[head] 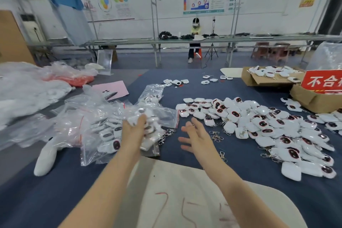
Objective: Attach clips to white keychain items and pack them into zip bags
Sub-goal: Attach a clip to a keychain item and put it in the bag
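Both arms (111, 172) outstretched, left grip (136, 127) clenched, right grip (196, 136) flat, fingers (197, 123) splayed

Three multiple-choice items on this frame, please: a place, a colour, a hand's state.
1. The loose pile of keychain items lies: A. left of both hands; B. right of the right hand; C. on the floor.
2. The paper under the pen is: A. pink; B. green; C. yellow.
3. The left hand: A. lies flat; B. holds the pen; C. grips a handful of keychain items.
B, the pile spreads past the right hand; A, the sheet is pink; C, fingers curl round white items.
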### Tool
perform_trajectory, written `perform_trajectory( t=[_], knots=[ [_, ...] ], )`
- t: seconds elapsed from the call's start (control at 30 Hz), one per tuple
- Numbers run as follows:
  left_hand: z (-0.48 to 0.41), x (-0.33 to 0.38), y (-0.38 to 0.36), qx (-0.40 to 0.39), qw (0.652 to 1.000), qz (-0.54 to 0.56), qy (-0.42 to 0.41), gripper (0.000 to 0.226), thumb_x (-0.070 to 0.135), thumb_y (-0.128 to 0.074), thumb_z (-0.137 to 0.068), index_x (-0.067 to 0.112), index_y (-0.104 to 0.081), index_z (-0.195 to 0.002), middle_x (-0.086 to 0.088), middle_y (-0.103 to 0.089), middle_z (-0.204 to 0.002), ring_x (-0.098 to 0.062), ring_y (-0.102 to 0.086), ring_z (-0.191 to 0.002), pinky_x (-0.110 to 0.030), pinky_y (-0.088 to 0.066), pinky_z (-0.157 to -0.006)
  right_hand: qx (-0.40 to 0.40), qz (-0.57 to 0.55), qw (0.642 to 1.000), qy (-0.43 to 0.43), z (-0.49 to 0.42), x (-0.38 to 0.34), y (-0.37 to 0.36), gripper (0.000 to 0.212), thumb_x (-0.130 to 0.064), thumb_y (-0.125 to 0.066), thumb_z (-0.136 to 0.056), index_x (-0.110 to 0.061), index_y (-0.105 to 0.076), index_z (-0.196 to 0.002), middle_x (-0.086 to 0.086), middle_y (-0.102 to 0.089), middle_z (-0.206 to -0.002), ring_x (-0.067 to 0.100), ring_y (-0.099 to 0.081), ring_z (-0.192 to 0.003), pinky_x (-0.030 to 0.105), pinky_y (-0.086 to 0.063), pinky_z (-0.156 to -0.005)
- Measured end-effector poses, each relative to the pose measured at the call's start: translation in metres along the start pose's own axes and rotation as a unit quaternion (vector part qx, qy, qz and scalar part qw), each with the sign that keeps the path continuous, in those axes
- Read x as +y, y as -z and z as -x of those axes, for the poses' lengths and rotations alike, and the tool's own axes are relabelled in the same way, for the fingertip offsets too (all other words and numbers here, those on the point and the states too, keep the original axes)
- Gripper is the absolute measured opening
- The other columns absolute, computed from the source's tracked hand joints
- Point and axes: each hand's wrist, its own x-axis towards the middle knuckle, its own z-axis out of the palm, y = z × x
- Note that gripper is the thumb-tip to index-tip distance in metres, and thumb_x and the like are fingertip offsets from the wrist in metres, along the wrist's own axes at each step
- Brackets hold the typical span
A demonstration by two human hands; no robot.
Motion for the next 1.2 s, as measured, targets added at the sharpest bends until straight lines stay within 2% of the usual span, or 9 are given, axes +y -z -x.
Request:
perform_trajectory(
  t=[0.17, 0.3, 0.4, 0.5, 0.63, 0.8, 0.9, 1.0, 1.2],
  knots=[
    [-0.042, 0.000, 0.015, 0.095, 0.988, -0.108, 0.046, 0.053, 0.024, -0.059, -0.096, 0.002, -0.042, -0.141, -0.022, -0.056, -0.136, -0.039, -0.058, -0.114, -0.046, -0.051, -0.094, 0.047, 0.027, 0.998, -0.037, 0.007, 0.012, 0.036, 0.044, -0.032, -0.051, -0.103, -0.033, -0.041, -0.145, -0.006, -0.064, -0.117, 0.011, -0.070, -0.096, 0.024, -0.057, -0.076],
    [-0.031, 0.004, 0.001, 0.139, 0.963, -0.219, -0.069, 0.071, 0.018, -0.055, -0.097, 0.003, -0.020, -0.156, -0.028, -0.018, -0.160, -0.043, -0.023, -0.146, -0.052, -0.031, -0.115, 0.088, 0.095, 0.991, -0.043, 0.011, 0.027, 0.061, 0.039, -0.026, -0.047, -0.102, -0.034, -0.045, -0.141, -0.009, -0.065, -0.106, 0.009, -0.072, -0.083, 0.032, -0.058, -0.085],
    [-0.022, -0.001, -0.012, 0.082, 0.913, -0.336, -0.218, 0.057, 0.011, -0.053, -0.097, 0.003, -0.034, -0.150, -0.024, -0.019, -0.160, -0.039, -0.023, -0.147, -0.048, -0.031, -0.115, 0.113, 0.088, 0.989, -0.043, 0.007, 0.032, 0.069, 0.036, -0.019, -0.046, -0.102, -0.029, -0.050, -0.137, -0.002, -0.066, -0.101, 0.011, -0.073, -0.072, 0.041, -0.060, -0.087],
    [-0.022, -0.010, -0.032, -0.048, 0.820, -0.490, -0.292, 0.044, 0.012, -0.053, -0.097, 0.005, -0.050, -0.140, -0.020, -0.034, -0.153, -0.036, -0.035, -0.139, -0.047, -0.034, -0.114, 0.121, 0.088, 0.988, -0.036, 0.003, 0.034, 0.068, 0.034, -0.018, -0.043, -0.103, -0.028, -0.051, -0.134, 0.001, -0.067, -0.101, 0.011, -0.072, -0.068, 0.034, -0.062, -0.076],
    [-0.027, -0.027, -0.066, -0.160, 0.748, -0.590, -0.258, 0.045, 0.027, -0.047, -0.103, 0.009, -0.043, -0.144, -0.015, -0.044, -0.148, -0.035, -0.045, -0.131, -0.043, -0.041, -0.104, 0.132, 0.085, 0.988, -0.003, 0.009, 0.037, 0.068, 0.032, -0.015, -0.040, -0.103, -0.030, -0.057, -0.126, -0.002, -0.069, -0.098, 0.011, -0.070, -0.066, 0.027, -0.059, -0.066],
    [-0.037, -0.053, -0.093, -0.101, 0.695, -0.680, -0.210, 0.052, 0.046, -0.050, -0.101, 0.008, -0.047, -0.136, -0.017, -0.054, -0.139, -0.036, -0.050, -0.128, -0.044, -0.045, -0.098, 0.170, 0.071, 0.982, 0.039, 0.015, 0.041, 0.069, 0.038, -0.009, -0.038, -0.100, -0.035, -0.065, -0.108, -0.006, -0.068, -0.083, 0.008, -0.064, -0.060, 0.020, -0.053, -0.059],
    [-0.042, -0.054, -0.101, -0.080, 0.698, -0.681, -0.205, 0.037, 0.032, -0.046, -0.104, 0.008, -0.054, -0.130, -0.016, -0.057, -0.134, -0.035, -0.053, -0.125, -0.044, -0.046, -0.095, 0.180, 0.077, 0.980, 0.046, 0.014, 0.040, 0.067, 0.037, -0.011, -0.039, -0.099, -0.037, -0.065, -0.103, -0.009, -0.067, -0.081, 0.005, -0.062, -0.058, 0.019, -0.052, -0.059],
    [-0.043, -0.047, -0.099, -0.063, 0.750, -0.630, -0.191, 0.034, 0.032, -0.042, -0.105, 0.008, -0.063, -0.115, -0.015, -0.067, -0.116, -0.036, -0.063, -0.108, -0.040, -0.045, -0.079, 0.189, 0.094, 0.976, 0.058, 0.016, 0.041, 0.066, 0.036, -0.015, -0.040, -0.099, -0.042, -0.064, -0.102, -0.014, -0.067, -0.083, 0.005, -0.064, -0.059, 0.026, -0.056, -0.066],
    [-0.018, -0.017, -0.096, -0.120, 0.855, -0.412, -0.291, 0.012, 0.025, -0.053, -0.102, 0.016, -0.059, -0.097, -0.002, -0.068, -0.097, -0.028, -0.064, -0.093, -0.039, -0.049, -0.080, 0.225, 0.105, 0.964, 0.095, 0.019, 0.038, 0.066, 0.034, -0.020, -0.040, -0.100, -0.047, -0.061, -0.100, -0.017, -0.067, -0.086, 0.005, -0.066, -0.066, 0.034, -0.056, -0.072]
  ],
)
